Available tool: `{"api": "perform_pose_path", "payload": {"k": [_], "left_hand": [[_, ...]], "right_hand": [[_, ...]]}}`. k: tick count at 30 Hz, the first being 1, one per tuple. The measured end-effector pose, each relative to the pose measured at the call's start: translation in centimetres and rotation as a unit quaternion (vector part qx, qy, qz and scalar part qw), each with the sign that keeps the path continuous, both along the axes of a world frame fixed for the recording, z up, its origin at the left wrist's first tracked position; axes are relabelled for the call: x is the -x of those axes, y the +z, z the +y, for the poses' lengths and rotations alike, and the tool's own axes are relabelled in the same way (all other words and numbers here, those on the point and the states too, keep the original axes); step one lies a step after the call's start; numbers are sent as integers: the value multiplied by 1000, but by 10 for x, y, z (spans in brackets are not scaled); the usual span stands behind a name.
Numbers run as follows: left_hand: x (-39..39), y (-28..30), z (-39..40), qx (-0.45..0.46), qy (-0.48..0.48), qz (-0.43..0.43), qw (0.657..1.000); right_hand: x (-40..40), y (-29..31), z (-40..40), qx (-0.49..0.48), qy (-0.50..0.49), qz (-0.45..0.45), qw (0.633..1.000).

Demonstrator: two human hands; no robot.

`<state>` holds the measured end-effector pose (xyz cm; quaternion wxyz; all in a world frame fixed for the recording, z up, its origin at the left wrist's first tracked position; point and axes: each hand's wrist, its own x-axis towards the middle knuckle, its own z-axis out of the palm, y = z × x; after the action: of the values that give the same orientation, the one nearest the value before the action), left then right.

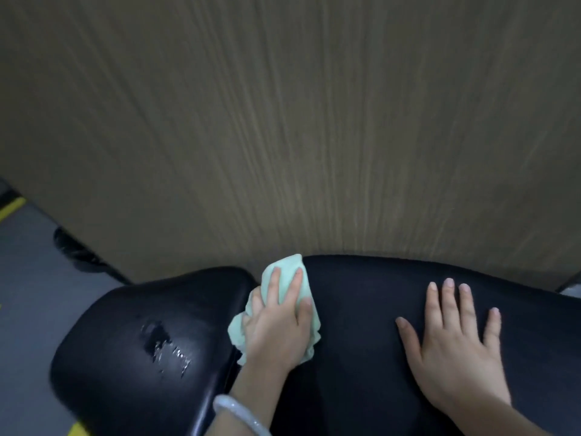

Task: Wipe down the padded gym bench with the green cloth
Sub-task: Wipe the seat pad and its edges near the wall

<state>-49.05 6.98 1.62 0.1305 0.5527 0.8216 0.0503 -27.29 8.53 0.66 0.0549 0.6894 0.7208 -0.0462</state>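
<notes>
Head view: my left hand lies on top of the green cloth, fingers stretched nearly straight and spread over it, pressing it flat against the surface rather than bunching it. The cloth is pale green and crumpled. It sits at the gap between the two black pads of the gym bench, partly on the near edge of the long right pad and partly over the seam. Folds of it stick out beyond my fingertips toward the wall and beside my palm on the left.

My right hand rests flat on the long right pad, well apart from the cloth. Its fingers are straight and fanned, holding nothing, palm down on the vinyl.

The left pad is glossy black and shows a torn patch where the covering has cracked and flaked. This damage lies left of the cloth and does not touch it.

A pale bangle circles my left wrist at the lower edge of the frame.

A wood-grain panel fills the upper part of the frame directly behind the bench. Grey floor shows at far left, with a yellow stripe and a dark object I cannot identify beside the panel.
</notes>
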Motion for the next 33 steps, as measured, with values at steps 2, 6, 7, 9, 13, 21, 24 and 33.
{"api": "perform_pose_path", "payload": {"k": [2,6,7,9,13,21,24,33], "left_hand": [[-3,-1,-11,-9,5,-5,1000],[-3,-4,-35,-22,-14,5,1000],[-3,-8,-41,-29,-17,3,999],[-6,-13,-57,-46,-24,23,998],[-10,-21,-89,-77,-23,63,995],[-30,-21,-148,-73,9,78,994],[-25,-20,-135,-73,3,90,993],[3,-12,-76,-76,-20,72,994]], "right_hand": [[2,8,-1,9,2,9,1000],[20,13,2,23,-10,-9,1000],[26,11,3,22,1,-1,1000],[45,1,1,6,60,13,998],[60,-24,-2,-90,140,50,985],[56,-20,-14,-123,207,78,968],[56,-22,-19,-139,214,84,963],[57,-25,-16,-136,211,76,965]]}}
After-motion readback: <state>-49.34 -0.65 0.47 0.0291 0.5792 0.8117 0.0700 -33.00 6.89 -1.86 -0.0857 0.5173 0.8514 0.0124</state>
